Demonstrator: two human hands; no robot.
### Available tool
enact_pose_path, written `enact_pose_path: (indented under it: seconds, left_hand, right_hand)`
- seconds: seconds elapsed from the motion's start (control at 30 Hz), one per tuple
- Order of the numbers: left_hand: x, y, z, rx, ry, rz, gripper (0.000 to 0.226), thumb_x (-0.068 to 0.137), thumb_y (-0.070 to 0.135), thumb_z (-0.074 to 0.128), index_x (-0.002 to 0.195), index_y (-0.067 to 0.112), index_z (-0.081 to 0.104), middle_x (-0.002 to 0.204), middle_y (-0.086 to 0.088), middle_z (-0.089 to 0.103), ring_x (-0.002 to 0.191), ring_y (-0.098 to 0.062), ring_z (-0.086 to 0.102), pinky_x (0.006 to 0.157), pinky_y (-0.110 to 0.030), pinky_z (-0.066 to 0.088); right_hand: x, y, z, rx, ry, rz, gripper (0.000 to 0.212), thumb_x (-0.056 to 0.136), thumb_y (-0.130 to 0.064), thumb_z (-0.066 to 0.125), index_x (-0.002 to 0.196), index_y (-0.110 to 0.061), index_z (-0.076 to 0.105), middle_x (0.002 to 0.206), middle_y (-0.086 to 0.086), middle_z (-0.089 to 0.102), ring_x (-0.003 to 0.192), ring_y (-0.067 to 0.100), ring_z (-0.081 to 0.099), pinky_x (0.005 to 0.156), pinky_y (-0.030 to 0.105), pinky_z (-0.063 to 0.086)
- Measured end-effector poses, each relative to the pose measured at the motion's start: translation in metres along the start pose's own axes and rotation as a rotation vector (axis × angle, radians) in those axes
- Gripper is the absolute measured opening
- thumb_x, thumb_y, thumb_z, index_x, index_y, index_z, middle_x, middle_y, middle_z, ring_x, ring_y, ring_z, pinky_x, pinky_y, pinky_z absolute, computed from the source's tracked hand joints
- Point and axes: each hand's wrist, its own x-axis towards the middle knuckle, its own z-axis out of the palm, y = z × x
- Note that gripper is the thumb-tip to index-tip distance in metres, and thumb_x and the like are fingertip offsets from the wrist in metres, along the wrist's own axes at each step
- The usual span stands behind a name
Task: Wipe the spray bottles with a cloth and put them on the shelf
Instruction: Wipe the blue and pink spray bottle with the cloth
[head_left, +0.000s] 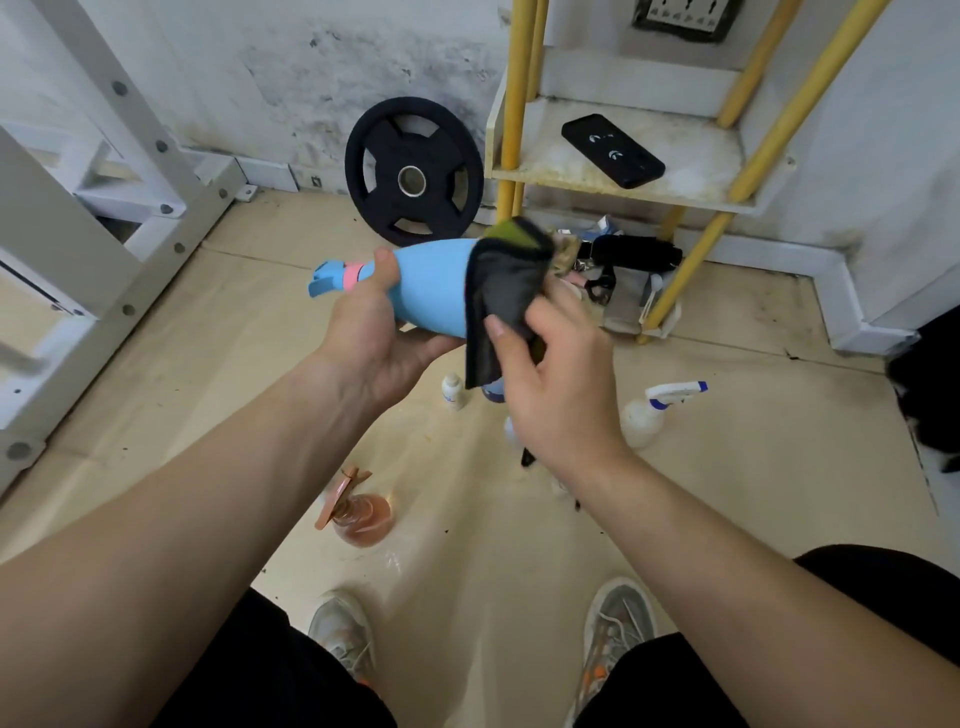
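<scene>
Blue spray bottle: held on its side above the floor, nozzle to the left, left hand curled round its neck from below. Dark cloth: wrapped over the bottle's base end, pinched by right hand. Shelf: beyond, yellow-legged, bearing a black phone; orange bottle and white bottle on floor below the hands.

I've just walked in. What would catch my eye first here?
A blue spray bottle held sideways mid-picture: the left hand grips its neck end while the right hand holds a dark cloth over its base. Behind, a black weight plate leans against the wall beside a yellow-legged shelf. An orange spray bottle and a white one sit on the floor below.
</scene>
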Motion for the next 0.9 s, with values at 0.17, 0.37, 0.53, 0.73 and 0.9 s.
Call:
enact_pose_path:
  seconds: [0.17,0.37,0.53,0.73,0.9]
  left_hand:
    - [0.002,0.004,-0.003,0.084,-0.048,-0.047,0.018,0.103,0.036,0.054,0.115,0.023,0.052,0.128,-0.013,0.064,0.098,-0.032,0.074,0.076,-0.055,0.060]
    - [0.003,0.013,-0.003,0.176,-0.126,-0.052,0.044,0.101,0.036,0.056,0.139,0.013,0.050,0.128,-0.013,0.064,0.106,-0.039,0.070,0.087,-0.063,0.055]
    - [0.002,0.010,-0.003,0.162,-0.171,-0.033,0.044,0.102,0.034,0.054,0.139,0.010,0.051,0.133,-0.011,0.064,0.111,-0.038,0.069,0.094,-0.063,0.052]
    - [0.004,0.007,-0.003,0.067,-0.155,-0.027,0.040,0.103,0.035,0.052,0.134,0.009,0.052,0.133,-0.013,0.063,0.110,-0.038,0.069,0.094,-0.064,0.052]
    - [0.009,0.017,-0.005,0.200,-0.100,0.015,0.044,0.099,0.041,0.059,0.134,0.015,0.056,0.129,-0.010,0.065,0.108,-0.030,0.071,0.090,-0.055,0.057]
  right_hand:
    - [0.004,-0.002,-0.001,-0.064,0.015,-0.057,0.046,0.091,0.003,0.057,0.134,-0.010,0.065,0.144,0.005,0.059,0.133,0.016,0.052,0.115,0.021,0.034]
    - [0.023,-0.007,-0.012,0.189,0.085,0.227,0.042,0.096,-0.006,0.058,0.135,-0.019,0.066,0.135,-0.008,0.066,0.129,0.003,0.056,0.111,0.029,0.045]
    - [0.028,-0.002,-0.015,0.254,0.116,0.409,0.034,0.100,-0.018,0.057,0.128,-0.032,0.070,0.111,-0.018,0.074,0.110,-0.001,0.065,0.097,0.026,0.052]
    - [0.024,0.014,-0.009,0.373,0.088,0.696,0.019,0.100,-0.030,0.062,0.097,-0.019,0.076,0.084,-0.009,0.073,0.086,0.012,0.066,0.083,0.033,0.051]
    - [0.023,0.017,-0.007,0.587,0.024,0.902,0.018,0.099,-0.026,0.065,0.092,-0.012,0.074,0.096,0.006,0.078,0.100,0.025,0.072,0.100,0.050,0.054]
